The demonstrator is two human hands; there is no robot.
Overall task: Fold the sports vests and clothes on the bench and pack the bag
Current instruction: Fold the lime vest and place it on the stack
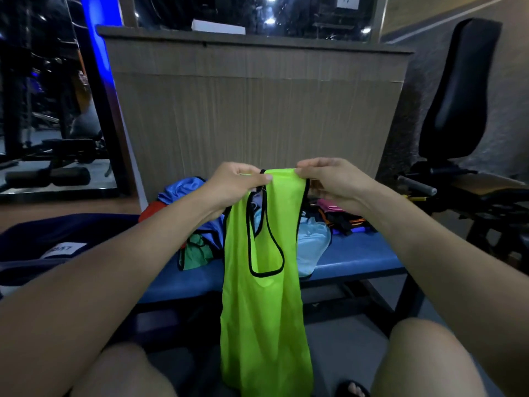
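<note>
Pinching the neon green vest (263, 310) at its shoulder straps with my left hand (237, 186) and right hand (332, 183), I judge it light, limp, slippery, best held by those bound edges.

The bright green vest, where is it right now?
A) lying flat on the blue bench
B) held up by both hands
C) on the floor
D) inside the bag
B: the left hand and right hand pinch the top of the green vest, which hangs down.
</note>
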